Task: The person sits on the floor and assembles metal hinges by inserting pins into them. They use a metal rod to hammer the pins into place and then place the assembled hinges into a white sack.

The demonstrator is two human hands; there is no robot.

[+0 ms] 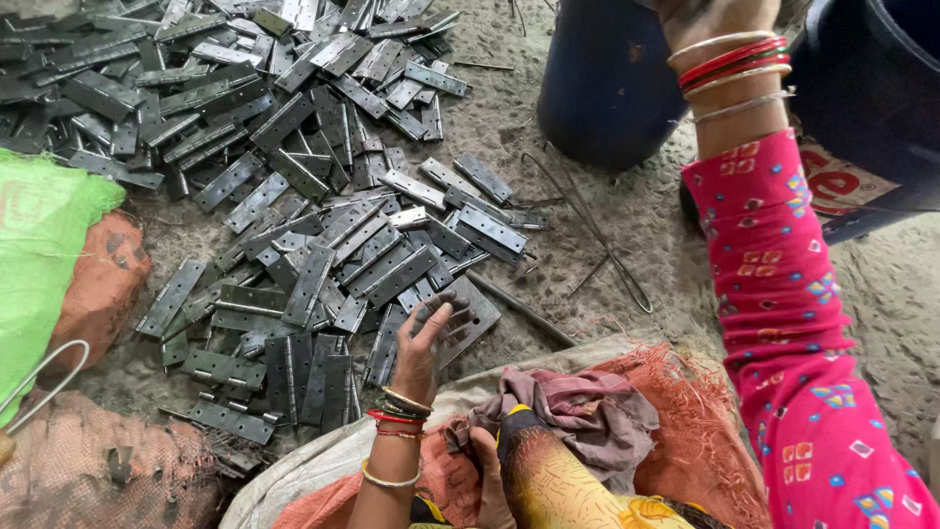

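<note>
Broadly spread ahead of the left hand (423, 348): heap of grey steel hinges (294, 196). Fingers open, resting on one flat hinge (460, 323) at the heap's near edge. Probably stiff, weighty, sharp-cornered; best pinched by long edges. Right hand (705, 15) cropped, grip impossible to tell.

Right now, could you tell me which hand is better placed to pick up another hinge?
Left, probably. The left hand lies open on a hinge at the near edge of the pile. The right hand is up beside the blue bucket, largely out of frame.
</note>
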